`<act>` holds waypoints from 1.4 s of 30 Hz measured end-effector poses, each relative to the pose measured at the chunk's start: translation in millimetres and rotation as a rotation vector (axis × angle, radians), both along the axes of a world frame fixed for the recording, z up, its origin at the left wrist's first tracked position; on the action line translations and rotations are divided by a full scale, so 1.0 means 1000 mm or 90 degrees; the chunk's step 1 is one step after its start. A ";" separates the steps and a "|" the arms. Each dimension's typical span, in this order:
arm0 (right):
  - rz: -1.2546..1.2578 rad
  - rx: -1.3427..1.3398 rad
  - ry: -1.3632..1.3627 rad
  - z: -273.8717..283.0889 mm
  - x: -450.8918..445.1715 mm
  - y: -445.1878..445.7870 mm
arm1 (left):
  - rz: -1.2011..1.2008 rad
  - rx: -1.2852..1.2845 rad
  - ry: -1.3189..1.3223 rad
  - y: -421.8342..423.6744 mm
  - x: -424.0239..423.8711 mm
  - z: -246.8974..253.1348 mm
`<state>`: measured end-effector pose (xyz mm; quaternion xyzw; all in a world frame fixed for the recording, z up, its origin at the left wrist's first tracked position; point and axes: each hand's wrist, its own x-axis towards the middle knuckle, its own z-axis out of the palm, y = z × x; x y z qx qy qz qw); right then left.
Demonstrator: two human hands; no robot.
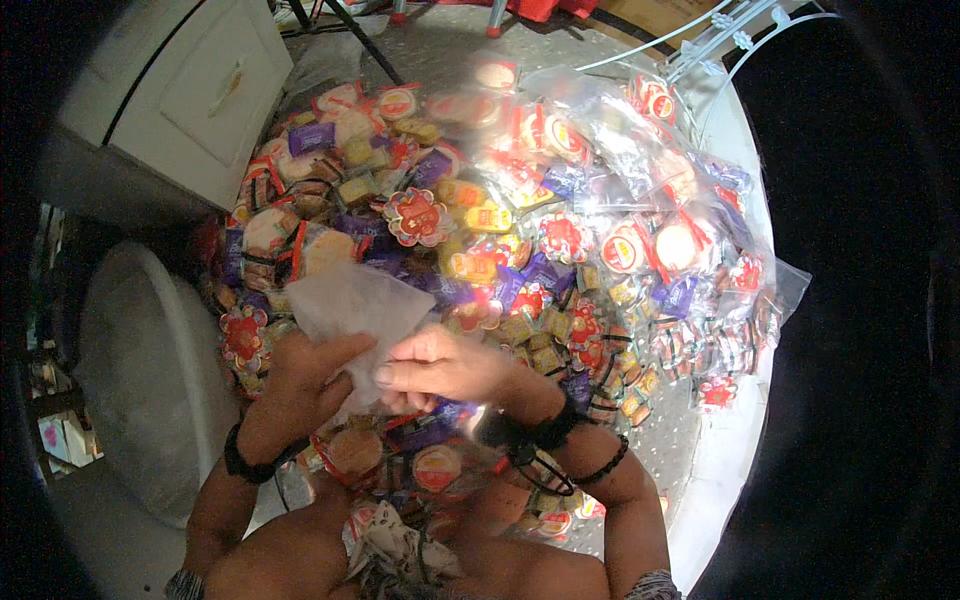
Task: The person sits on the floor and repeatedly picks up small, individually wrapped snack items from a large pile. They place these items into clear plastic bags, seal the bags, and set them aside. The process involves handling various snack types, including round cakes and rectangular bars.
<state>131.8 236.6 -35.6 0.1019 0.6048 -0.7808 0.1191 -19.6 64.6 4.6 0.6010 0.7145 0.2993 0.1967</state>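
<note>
A translucent plastic bag (356, 300) is spread between my hands, its upper part fanned out above the fingers. My left hand (311, 379) lies against the bag's left side, fingers pointing right. On the right edge of the bag, my right hand (431, 367) pinches the film between thumb and fingers. Beneath and around both hands lies a heap of small wrapped snacks: purple packets (311, 139), round crackers in clear wrappers with red edges (626, 251), yellow packets (487, 217) and red flower-shaped cards (418, 216). Whether anything is inside the bag cannot be told.
More clear plastic bags (600, 120) lie on the heap at the upper right. A white drawer cabinet (217, 97) stands at the upper left, above a large pale round tub (161, 375). A white metal frame (720, 45) and dark stand legs (364, 41) border the far side.
</note>
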 end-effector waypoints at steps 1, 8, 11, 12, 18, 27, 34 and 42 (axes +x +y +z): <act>-0.049 0.091 0.063 -0.005 0.002 0.017 | -0.003 -0.007 0.006 -0.001 -0.002 0.000; -1.011 -0.044 -0.163 -0.058 0.061 0.198 | 0.060 0.002 -0.035 -0.010 -0.008 -0.006; -1.015 -0.069 -0.040 -0.068 0.077 0.246 | 0.091 -0.010 -0.102 -0.006 -0.003 -0.009; -0.988 -0.059 0.016 -0.068 0.079 0.256 | 0.098 -0.013 -0.108 -0.003 -0.001 -0.010; -1.102 -0.112 -0.046 -0.078 0.065 0.245 | 0.114 -0.003 -0.108 -0.002 0.003 -0.006; -0.598 0.115 -0.040 -0.093 0.057 0.061 | 0.179 -0.109 -0.233 -0.008 0.010 0.001; -0.465 0.074 -0.043 -0.027 0.020 -0.081 | 0.269 -0.206 -0.760 -0.026 0.022 -0.023; -0.113 0.202 0.075 0.000 0.018 -0.116 | 0.399 -0.202 -1.036 -0.033 0.030 -0.031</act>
